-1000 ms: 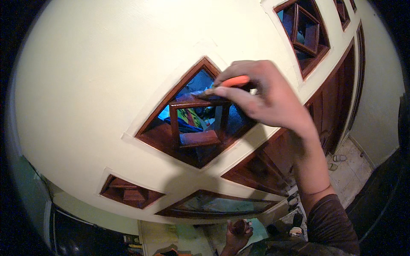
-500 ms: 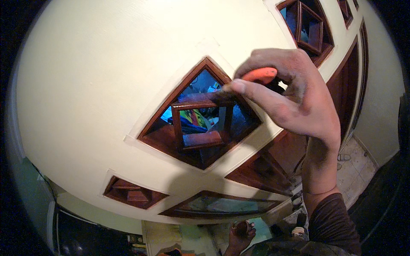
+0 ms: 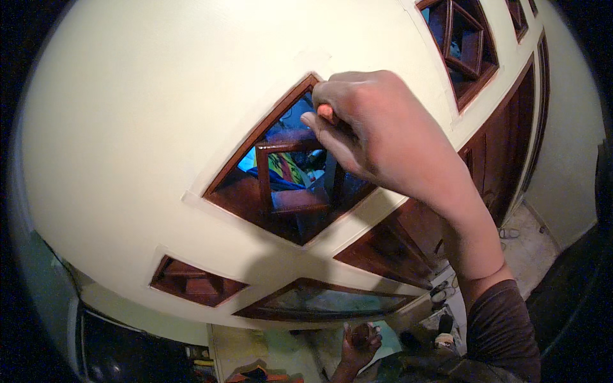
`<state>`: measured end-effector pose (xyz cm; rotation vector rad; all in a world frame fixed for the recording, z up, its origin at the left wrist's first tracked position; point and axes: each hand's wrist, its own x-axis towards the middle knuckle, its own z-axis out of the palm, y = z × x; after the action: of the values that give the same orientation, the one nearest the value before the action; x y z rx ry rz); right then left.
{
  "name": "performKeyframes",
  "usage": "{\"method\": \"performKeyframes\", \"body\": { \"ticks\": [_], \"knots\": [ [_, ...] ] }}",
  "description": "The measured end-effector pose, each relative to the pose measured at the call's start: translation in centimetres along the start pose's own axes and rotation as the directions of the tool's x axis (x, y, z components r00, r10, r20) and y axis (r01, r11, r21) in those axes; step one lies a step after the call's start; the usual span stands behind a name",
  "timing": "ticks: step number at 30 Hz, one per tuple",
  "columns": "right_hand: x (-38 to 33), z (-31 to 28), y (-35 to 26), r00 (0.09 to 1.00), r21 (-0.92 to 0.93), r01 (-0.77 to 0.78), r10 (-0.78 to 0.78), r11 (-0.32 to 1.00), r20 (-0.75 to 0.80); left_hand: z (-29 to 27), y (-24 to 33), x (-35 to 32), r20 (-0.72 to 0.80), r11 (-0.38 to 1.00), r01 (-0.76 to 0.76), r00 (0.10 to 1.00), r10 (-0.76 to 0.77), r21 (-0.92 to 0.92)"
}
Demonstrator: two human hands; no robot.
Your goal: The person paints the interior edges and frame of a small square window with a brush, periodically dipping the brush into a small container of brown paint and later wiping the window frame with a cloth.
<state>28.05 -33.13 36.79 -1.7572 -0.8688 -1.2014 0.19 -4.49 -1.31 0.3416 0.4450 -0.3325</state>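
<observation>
My right hand [image 3: 389, 127] is raised at the upper right edge of a diamond-shaped wooden frame [image 3: 237, 203] set in a cream wall. Its fingers are closed round an orange-handled paintbrush [image 3: 325, 113]. Only the handle's end shows; the hand hides the bristles, so I cannot tell whether they touch the wood. A smaller square wooden frame [image 3: 263, 175] sits inside the diamond, with colourful things visible through the opening. Low in view, my left hand [image 3: 350, 357] is wrapped round a small round cup [image 3: 362, 335] that looks dark brown inside.
Other wooden-framed openings surround it: a hexagonal one [image 3: 476, 51] at upper right, a small one [image 3: 198, 284] at lower left and a long glazed one [image 3: 319, 303] below. Brown wooden doors [image 3: 504, 159] stand right. Shoes [image 3: 442, 292] lie on the floor; a dark screen [image 3: 128, 345] is lower left.
My right hand has moved left and turned, bringing its fingers near the diamond's top corner. Less of the orange handle shows. My left hand stays low with the cup.
</observation>
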Motion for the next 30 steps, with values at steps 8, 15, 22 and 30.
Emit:
{"method": "performKeyframes", "body": {
  "ticks": [8, 15, 22, 30],
  "knots": [
    [-3.6, -2.7, -4.4, 0.988, -0.061, -0.142, 0.138, 0.988, -0.074, -2.3, 0.9, 0.7, 0.035, 0.995, -0.069, 0.997, 0.071, -0.072],
    [-7.7, 1.0, -8.7, 0.986, -0.173, -0.131, 0.110, 0.976, -0.126, -2.9, 2.4, 2.4, 0.183, 0.985, 0.144, 0.975, -0.124, -0.098],
    [-6.8, 9.2, -5.0, 0.989, -0.345, -0.027, -0.024, 0.938, -0.144, -2.6, 2.2, 3.7, 0.102, 0.998, 0.058, 0.993, -0.061, 0.034],
    [-6.8, 7.8, -10.3, 0.966, -0.437, -0.128, 0.012, 0.890, -0.260, -4.9, 3.7, 4.1, 0.068, 0.894, -0.082, 0.996, 0.057, 0.440]
  ]
}}
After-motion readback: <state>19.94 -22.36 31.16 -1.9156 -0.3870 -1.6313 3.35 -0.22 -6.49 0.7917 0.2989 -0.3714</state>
